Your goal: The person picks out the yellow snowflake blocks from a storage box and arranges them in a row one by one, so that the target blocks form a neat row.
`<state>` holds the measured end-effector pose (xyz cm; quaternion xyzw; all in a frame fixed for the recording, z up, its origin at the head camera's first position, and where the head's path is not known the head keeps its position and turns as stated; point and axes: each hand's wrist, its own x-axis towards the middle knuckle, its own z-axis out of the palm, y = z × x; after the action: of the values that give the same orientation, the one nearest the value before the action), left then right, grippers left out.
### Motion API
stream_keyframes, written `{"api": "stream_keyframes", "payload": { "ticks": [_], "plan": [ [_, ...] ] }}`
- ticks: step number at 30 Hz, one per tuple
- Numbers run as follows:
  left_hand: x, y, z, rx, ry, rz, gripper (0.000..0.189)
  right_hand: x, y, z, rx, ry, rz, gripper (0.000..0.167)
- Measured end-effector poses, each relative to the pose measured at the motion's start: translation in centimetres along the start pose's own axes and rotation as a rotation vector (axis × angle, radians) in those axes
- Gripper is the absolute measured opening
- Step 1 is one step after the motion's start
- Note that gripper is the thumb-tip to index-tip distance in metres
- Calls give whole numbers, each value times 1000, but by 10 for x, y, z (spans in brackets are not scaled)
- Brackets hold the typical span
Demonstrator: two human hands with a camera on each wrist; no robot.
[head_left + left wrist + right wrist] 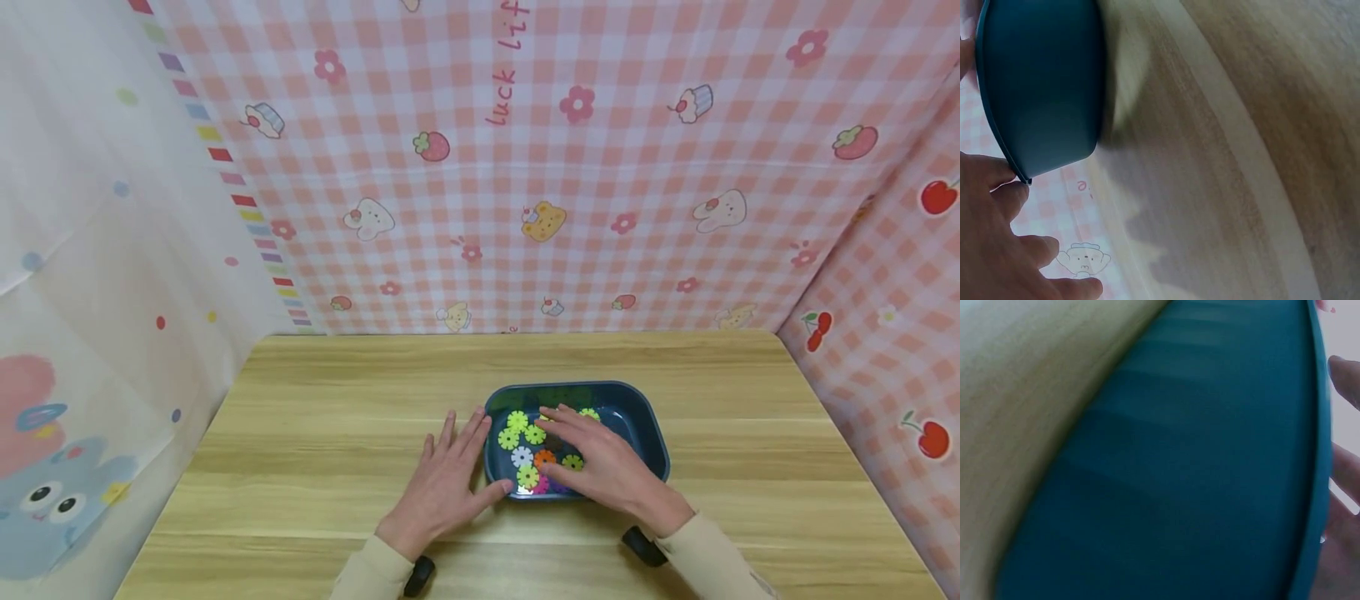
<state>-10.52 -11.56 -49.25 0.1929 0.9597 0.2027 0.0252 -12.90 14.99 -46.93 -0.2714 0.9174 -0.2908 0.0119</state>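
A dark blue rectangular tray [651, 421] stands on the table and holds several snowflake-shaped plastic discs. Yellow-green discs [517, 421], a white disc [522, 456], an orange disc [544, 458] and a pink disc [540, 484] lie mostly at its left side. My left hand [442, 483] rests with spread fingers against the tray's left rim. In the left wrist view, fingertips [1010, 199] touch the rim's corner. Over the discs, inside the tray's outline, my right hand [611, 467] reaches with its fingers apart and slightly bent. The right wrist view shows mostly the tray's outer wall [1179, 456], so fingertip contact is unclear.
The light wood table [337, 417] extends on both sides of the tray. A pink checked cloth [480, 167] hangs behind it. A white patterned cloth [135, 275] hangs at the left and another checked cloth [892, 333] at the right. Black straps [643, 547] sit at the wrists.
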Motion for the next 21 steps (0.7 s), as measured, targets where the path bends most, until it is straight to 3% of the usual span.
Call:
{"api": "stream_keyframes", "payload": {
  "ticks": [10,21],
  "plan": [
    [1,-1,2,-5,-11,3,92,17,2,2,58,-205,-70,49],
    [1,-2,2,-2,-15,9,93,31,7,10,71,-292,-118,42]
  ]
}}
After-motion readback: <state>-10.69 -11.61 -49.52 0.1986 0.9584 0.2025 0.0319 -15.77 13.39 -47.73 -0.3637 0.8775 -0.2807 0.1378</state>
